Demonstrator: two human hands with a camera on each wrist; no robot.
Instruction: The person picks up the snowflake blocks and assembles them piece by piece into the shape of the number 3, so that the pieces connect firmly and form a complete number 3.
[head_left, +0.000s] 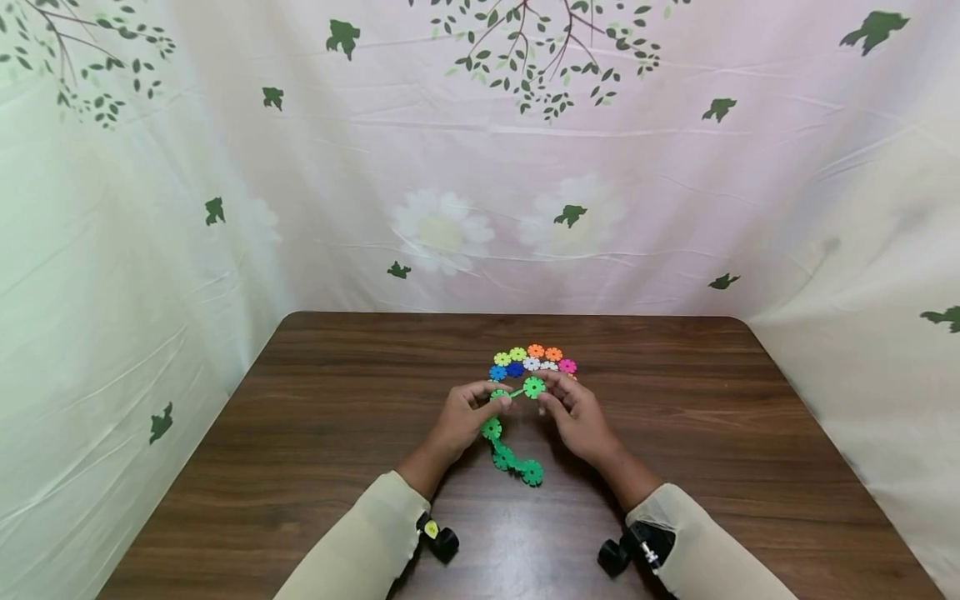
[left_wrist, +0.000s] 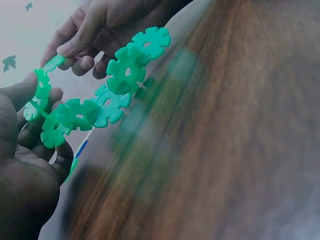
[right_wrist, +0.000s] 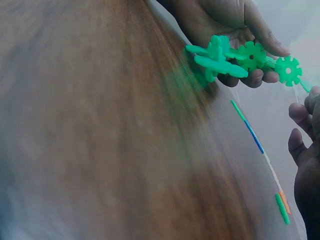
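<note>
Left hand (head_left: 465,414): grip pinching green disc chain (head_left: 503,457) between thumb and fingers. Right hand (head_left: 583,423): grip pinching chain's far-end disc by its edge, clearest in left wrist view. Chain held up over counter (head_left: 337,417), loose end curving toward person. Head view shows faces of multicoloured discs (head_left: 531,364) just beyond hands; right wrist view has them edge-on. Yellow label (head_left: 431,529) on left wrist strap, too small to read.

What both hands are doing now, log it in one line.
left hand: grips green disc chain | right hand: pinches green disc at chain's end | multicolored discs: on table, beyond hands
</note>
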